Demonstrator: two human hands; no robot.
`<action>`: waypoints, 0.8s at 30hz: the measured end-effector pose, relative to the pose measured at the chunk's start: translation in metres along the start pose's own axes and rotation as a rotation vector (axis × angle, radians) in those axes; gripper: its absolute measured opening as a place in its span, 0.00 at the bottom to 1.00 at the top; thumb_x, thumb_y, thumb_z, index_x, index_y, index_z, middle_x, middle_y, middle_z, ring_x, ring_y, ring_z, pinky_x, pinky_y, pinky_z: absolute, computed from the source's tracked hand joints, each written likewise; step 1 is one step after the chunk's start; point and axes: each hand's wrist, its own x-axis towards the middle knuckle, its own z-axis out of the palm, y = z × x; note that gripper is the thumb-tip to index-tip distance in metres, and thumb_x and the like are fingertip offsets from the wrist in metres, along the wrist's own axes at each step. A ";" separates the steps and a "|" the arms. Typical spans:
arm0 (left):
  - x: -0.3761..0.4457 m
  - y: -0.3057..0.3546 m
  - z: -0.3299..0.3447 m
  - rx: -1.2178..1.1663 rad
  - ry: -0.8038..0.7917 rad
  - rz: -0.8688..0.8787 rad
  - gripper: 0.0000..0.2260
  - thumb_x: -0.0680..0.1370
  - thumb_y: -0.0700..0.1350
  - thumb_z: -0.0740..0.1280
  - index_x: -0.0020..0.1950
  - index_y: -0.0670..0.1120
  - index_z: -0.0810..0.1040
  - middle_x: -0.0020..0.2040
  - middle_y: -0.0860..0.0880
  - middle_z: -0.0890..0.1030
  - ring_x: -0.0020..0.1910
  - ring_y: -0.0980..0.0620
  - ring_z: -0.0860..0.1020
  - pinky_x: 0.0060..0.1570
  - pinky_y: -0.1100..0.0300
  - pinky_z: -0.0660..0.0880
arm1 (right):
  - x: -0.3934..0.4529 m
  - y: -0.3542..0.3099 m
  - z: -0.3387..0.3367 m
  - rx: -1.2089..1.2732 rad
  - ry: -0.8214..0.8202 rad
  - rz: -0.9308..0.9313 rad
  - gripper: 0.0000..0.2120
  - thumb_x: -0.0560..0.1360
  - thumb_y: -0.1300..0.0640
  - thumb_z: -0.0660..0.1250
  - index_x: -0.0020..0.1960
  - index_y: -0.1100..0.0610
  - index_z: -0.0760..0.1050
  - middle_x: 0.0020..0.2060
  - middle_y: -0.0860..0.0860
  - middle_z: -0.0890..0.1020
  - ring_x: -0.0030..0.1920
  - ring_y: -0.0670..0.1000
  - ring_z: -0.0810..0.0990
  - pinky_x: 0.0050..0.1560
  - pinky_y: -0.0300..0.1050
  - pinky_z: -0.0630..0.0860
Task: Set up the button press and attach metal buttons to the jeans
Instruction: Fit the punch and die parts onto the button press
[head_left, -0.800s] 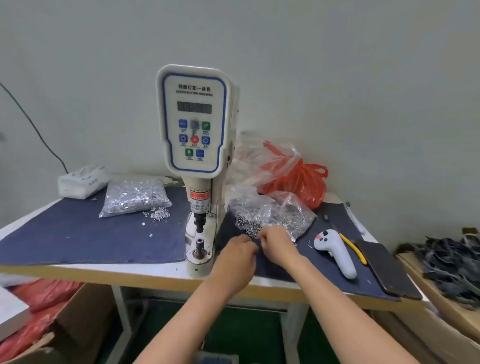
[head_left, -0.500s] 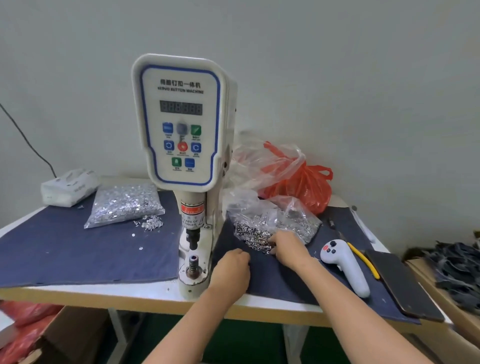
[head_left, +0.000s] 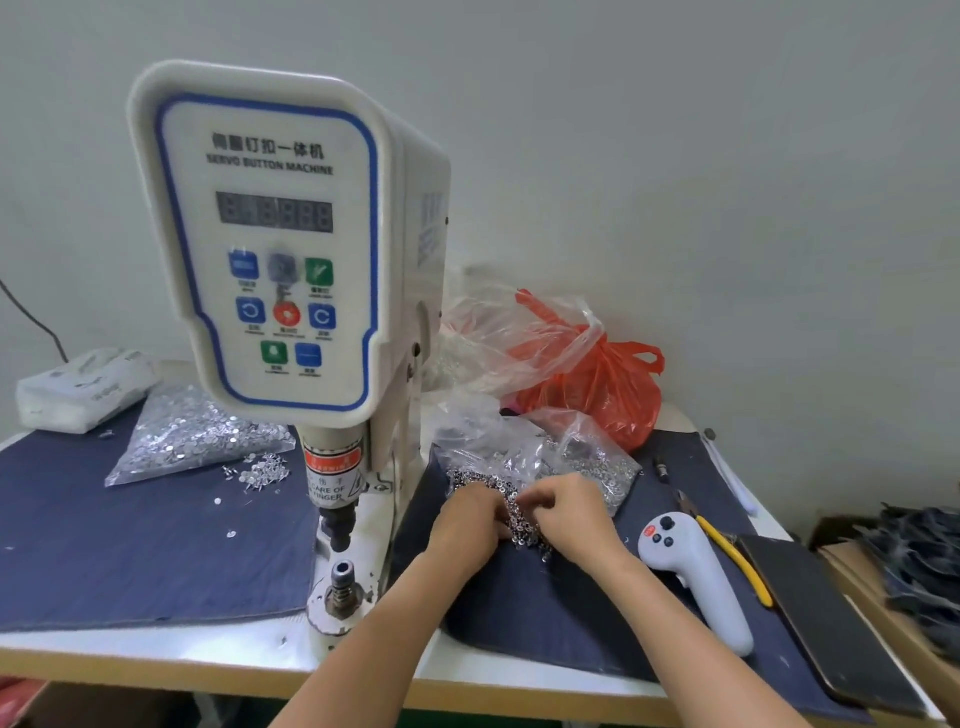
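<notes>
A white servo button machine (head_left: 280, 249) stands on the table, its lower die (head_left: 344, 587) bare under the punch. To its right a clear bag (head_left: 587, 457) spills a pile of small metal buttons (head_left: 519, 512) onto the dark denim. My left hand (head_left: 470, 525) and my right hand (head_left: 571, 512) are both in that pile with curled fingers, picking at buttons. What the fingertips pinch is hidden. Left of the machine lies a second clear bag of silver tacks (head_left: 192, 436) with a few spilled.
A white handheld controller (head_left: 691, 577), yellow-handled pliers (head_left: 732, 561) and a dark phone (head_left: 826, 623) lie to the right on the denim. An orange plastic bag (head_left: 608, 389) sits behind. A white packet (head_left: 78, 384) is at the far left. Dark jeans fabric (head_left: 919, 561) lies in a box at right.
The view has closed in on the machine. Both hands have moved up from the denim's near part into the spilled button pile.
</notes>
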 end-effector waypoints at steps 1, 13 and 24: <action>0.001 -0.002 0.001 -0.011 0.014 -0.008 0.07 0.74 0.44 0.70 0.51 0.46 0.82 0.54 0.47 0.80 0.54 0.47 0.77 0.53 0.57 0.72 | 0.000 -0.001 0.001 0.000 0.025 -0.019 0.13 0.69 0.67 0.66 0.45 0.53 0.85 0.41 0.48 0.86 0.44 0.47 0.83 0.48 0.42 0.78; -0.011 -0.006 -0.007 -0.851 0.173 -0.255 0.05 0.73 0.33 0.69 0.44 0.40 0.75 0.35 0.43 0.82 0.30 0.52 0.79 0.35 0.58 0.78 | -0.017 -0.007 0.007 0.331 0.084 0.018 0.07 0.71 0.66 0.70 0.44 0.56 0.83 0.37 0.47 0.84 0.41 0.45 0.82 0.46 0.34 0.75; -0.052 0.019 -0.035 -1.362 0.196 -0.388 0.07 0.73 0.33 0.71 0.46 0.39 0.74 0.36 0.41 0.80 0.29 0.52 0.81 0.28 0.66 0.76 | -0.049 -0.033 -0.007 0.509 0.185 -0.171 0.14 0.68 0.67 0.73 0.37 0.47 0.83 0.36 0.48 0.83 0.40 0.44 0.81 0.43 0.37 0.76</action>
